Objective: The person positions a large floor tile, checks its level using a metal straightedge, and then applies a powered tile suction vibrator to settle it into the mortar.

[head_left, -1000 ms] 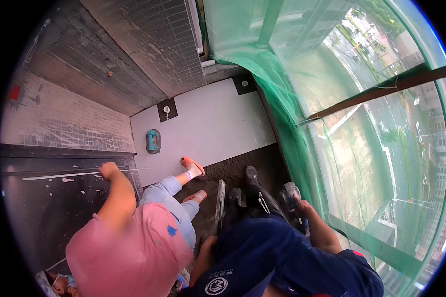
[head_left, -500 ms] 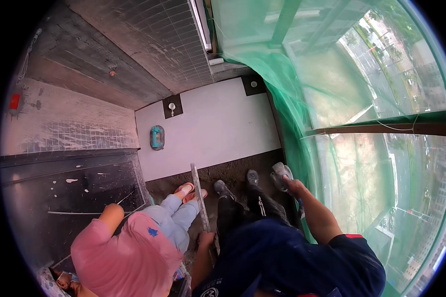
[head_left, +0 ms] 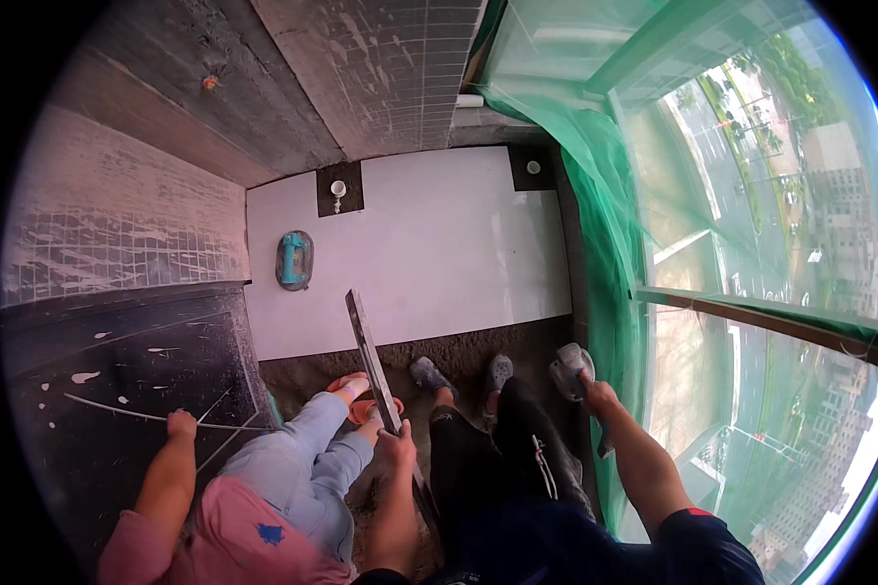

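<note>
My left hand [head_left: 397, 447] is closed around a long metal straightedge [head_left: 363, 336], which slants up over the edge of a big white tile [head_left: 410, 263]. At the right, my right hand [head_left: 600, 392] grips a pale grey mallet-like tool [head_left: 568, 370] with a rounded head; its handle end shows below the hand. The tool is near the tile's front right corner, apart from it. On the left part of the tile sits a teal-handled suction lifter [head_left: 294, 260], touched by neither hand.
Close on my left, a person in a pink shirt [head_left: 263, 517] reaches toward a dark panel [head_left: 117, 380] with a thin pale strip. Two corner cutouts hold white pipe ends [head_left: 338, 188]. Rough mortar [head_left: 458, 351] borders the tile's near edge. Green netting [head_left: 605, 214] hangs along the right.
My left hand has moved up and forward with the straightedge, whose tip has swung left. The view has shifted. The person beside me has stretched an arm forward.
</note>
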`<state>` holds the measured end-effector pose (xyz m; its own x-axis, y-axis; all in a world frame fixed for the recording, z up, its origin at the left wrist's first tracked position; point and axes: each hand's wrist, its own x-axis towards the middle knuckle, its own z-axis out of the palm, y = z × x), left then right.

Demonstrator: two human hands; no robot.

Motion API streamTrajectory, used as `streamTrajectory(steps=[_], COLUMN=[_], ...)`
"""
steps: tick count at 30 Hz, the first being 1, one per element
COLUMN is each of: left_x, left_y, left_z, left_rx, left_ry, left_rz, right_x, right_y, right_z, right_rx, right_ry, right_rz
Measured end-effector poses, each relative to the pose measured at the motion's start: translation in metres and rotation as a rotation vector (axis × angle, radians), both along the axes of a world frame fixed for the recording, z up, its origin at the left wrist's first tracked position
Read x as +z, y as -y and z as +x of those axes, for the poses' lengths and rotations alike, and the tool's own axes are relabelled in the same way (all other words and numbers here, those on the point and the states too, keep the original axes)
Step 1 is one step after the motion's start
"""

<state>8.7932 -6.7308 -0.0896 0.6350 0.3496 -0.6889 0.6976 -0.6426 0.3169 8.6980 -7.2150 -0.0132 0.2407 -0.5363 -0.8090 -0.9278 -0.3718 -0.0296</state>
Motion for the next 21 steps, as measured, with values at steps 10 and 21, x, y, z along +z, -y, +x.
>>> streamTrajectory(steps=[10, 21], left_x=[-0.213, -0.256], left_y=[-0.004, 0.085], left_z=[0.072, 0.243], left_rx=[-0.124, -0.366], left_ry=[0.164, 0.063], left_rz=[-0.100, -0.558], right_x=[-0.218, -0.421], right_y=[0.003, 0.055], right_z=[0.153, 0.085], right_rx=[-0.175, -0.483], right_ry=[0.011, 0.229], right_rz=[0.100, -0.093])
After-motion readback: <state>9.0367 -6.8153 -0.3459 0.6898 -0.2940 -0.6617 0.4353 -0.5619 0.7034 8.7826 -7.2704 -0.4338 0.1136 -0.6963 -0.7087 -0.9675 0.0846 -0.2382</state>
